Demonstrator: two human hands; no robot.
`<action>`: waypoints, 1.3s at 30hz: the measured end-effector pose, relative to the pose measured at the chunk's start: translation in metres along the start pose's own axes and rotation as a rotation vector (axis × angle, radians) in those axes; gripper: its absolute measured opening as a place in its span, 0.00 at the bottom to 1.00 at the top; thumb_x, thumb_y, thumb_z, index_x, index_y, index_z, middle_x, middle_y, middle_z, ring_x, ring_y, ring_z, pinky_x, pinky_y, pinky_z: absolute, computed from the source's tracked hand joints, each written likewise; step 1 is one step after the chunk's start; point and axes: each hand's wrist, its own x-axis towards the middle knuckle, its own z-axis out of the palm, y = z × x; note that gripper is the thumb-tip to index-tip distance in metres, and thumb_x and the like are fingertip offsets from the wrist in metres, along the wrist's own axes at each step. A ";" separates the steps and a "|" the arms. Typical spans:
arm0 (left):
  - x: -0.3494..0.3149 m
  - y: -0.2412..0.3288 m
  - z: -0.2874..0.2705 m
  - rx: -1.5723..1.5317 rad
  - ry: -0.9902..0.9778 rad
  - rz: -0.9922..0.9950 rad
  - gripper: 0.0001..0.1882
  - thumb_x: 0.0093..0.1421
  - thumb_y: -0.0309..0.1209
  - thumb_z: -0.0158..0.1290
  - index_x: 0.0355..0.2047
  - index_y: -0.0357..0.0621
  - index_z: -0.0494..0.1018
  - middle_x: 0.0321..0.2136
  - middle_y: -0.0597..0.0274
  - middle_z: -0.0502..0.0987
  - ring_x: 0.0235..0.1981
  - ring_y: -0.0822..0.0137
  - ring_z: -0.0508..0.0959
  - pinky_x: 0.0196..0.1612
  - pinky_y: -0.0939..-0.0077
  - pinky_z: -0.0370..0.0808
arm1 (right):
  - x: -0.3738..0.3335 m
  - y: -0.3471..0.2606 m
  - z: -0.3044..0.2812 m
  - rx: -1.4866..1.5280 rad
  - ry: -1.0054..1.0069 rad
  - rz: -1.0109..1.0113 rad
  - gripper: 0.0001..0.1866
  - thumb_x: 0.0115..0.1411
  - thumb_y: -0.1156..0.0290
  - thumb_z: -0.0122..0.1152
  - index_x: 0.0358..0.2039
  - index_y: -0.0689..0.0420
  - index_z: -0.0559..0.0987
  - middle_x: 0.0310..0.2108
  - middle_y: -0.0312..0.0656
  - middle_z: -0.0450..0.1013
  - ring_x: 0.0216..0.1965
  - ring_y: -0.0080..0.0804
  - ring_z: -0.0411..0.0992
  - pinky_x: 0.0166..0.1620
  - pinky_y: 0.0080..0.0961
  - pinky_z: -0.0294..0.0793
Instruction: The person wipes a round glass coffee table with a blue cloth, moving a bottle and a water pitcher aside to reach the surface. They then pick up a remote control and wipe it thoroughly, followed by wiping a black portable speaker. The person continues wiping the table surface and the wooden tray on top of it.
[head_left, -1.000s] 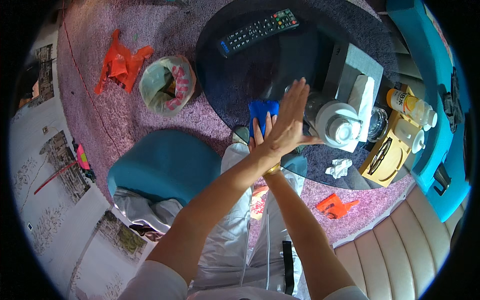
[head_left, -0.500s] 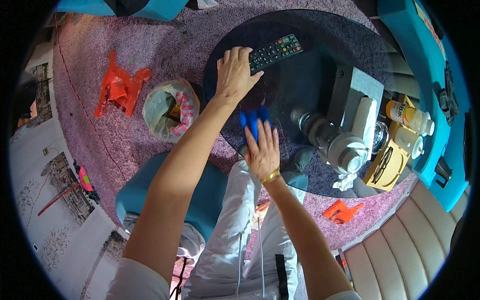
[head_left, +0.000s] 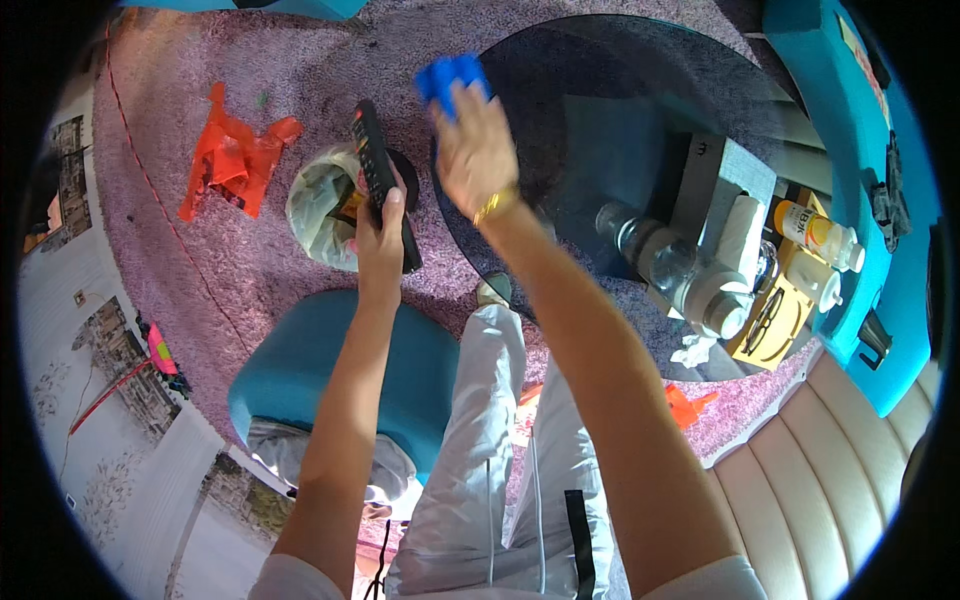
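A black remote control (head_left: pixel 372 150) is gripped in my left hand (head_left: pixel 380 245), turned lengthwise and held beside the round dark glass table (head_left: pixel 610 75). It passes in front of a lined waste bin (head_left: pixel 318 215) that stands on the carpet. My right hand (head_left: pixel 474 155), slightly blurred and with a yellow band at the wrist, presses its fingers on a folded blue cloth (head_left: pixel 450 82). The cloth lies at the table's left rim, partly past the edge.
On the table's right are a large clear bottle (head_left: pixel 665 260), a grey box (head_left: pixel 735 170), a crumpled tissue (head_left: pixel 693 350) and a wooden tray (head_left: pixel 775 330) with glasses. A yellow-labelled bottle (head_left: pixel 808 228) lies nearby. A teal stool (head_left: pixel 340 350) and a red plastic bag (head_left: pixel 235 165) are at left.
My left hand has lifted the remote off the table and brought it left, over the bin. My right hand has carried the blue cloth away from me to the table's left rim.
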 end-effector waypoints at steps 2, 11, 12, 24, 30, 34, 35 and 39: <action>-0.012 0.001 -0.001 -0.089 0.047 -0.102 0.28 0.58 0.44 0.48 0.51 0.35 0.59 0.42 0.58 0.67 0.42 0.68 0.66 0.47 0.77 0.61 | -0.041 -0.018 -0.016 0.131 -0.124 -0.168 0.18 0.55 0.66 0.45 0.46 0.54 0.73 0.58 0.47 0.55 0.61 0.43 0.48 0.62 0.41 0.44; -0.103 0.048 0.016 -0.171 -0.168 -0.076 0.29 0.53 0.30 0.53 0.52 0.41 0.54 0.41 0.63 0.65 0.43 0.72 0.66 0.46 0.76 0.64 | -0.153 -0.020 -0.072 0.712 -0.128 0.236 0.17 0.50 0.77 0.51 0.42 0.58 0.74 0.44 0.47 0.69 0.45 0.43 0.68 0.49 0.32 0.67; -0.115 0.057 0.018 -0.103 -0.201 -0.100 0.27 0.54 0.31 0.52 0.51 0.41 0.55 0.42 0.63 0.63 0.45 0.71 0.65 0.47 0.76 0.64 | -0.160 -0.021 -0.085 0.891 -0.116 0.524 0.16 0.51 0.77 0.50 0.43 0.59 0.73 0.40 0.49 0.72 0.42 0.44 0.70 0.46 0.32 0.69; -0.256 0.091 0.052 0.182 -0.349 0.132 0.37 0.45 0.25 0.61 0.51 0.34 0.51 0.35 0.55 0.72 0.35 0.72 0.74 0.37 0.78 0.72 | -0.206 -0.040 -0.259 2.518 0.306 1.286 0.25 0.58 0.59 0.41 0.54 0.59 0.63 0.50 0.45 0.65 0.50 0.38 0.64 0.56 0.33 0.59; -0.333 0.104 0.049 0.327 -0.469 0.364 0.40 0.46 0.30 0.60 0.54 0.33 0.50 0.42 0.46 0.69 0.41 0.60 0.73 0.44 0.71 0.69 | -0.258 -0.049 -0.345 2.469 0.300 1.172 0.28 0.58 0.58 0.42 0.56 0.59 0.58 0.52 0.44 0.63 0.53 0.36 0.62 0.56 0.31 0.58; -0.383 0.111 0.044 0.432 -0.551 0.530 0.32 0.57 0.32 0.48 0.57 0.34 0.46 0.45 0.44 0.65 0.44 0.56 0.70 0.47 0.67 0.66 | -0.284 -0.068 -0.392 2.310 0.297 0.978 0.32 0.57 0.63 0.46 0.60 0.57 0.51 0.55 0.42 0.57 0.55 0.31 0.57 0.57 0.27 0.54; -0.399 0.115 0.041 0.509 -0.581 0.549 0.32 0.56 0.28 0.47 0.57 0.34 0.45 0.49 0.39 0.61 0.49 0.50 0.67 0.50 0.65 0.64 | -0.293 -0.073 -0.403 2.137 0.235 0.973 0.33 0.57 0.64 0.48 0.60 0.57 0.49 0.55 0.42 0.57 0.54 0.30 0.57 0.57 0.26 0.54; -0.449 0.130 0.037 0.591 -0.767 0.663 0.39 0.50 0.19 0.47 0.58 0.33 0.38 0.53 0.33 0.54 0.53 0.40 0.60 0.53 0.60 0.60 | -0.314 -0.092 -0.451 1.663 0.193 0.885 0.34 0.57 0.67 0.52 0.60 0.58 0.48 0.50 0.42 0.60 0.48 0.26 0.61 0.51 0.22 0.60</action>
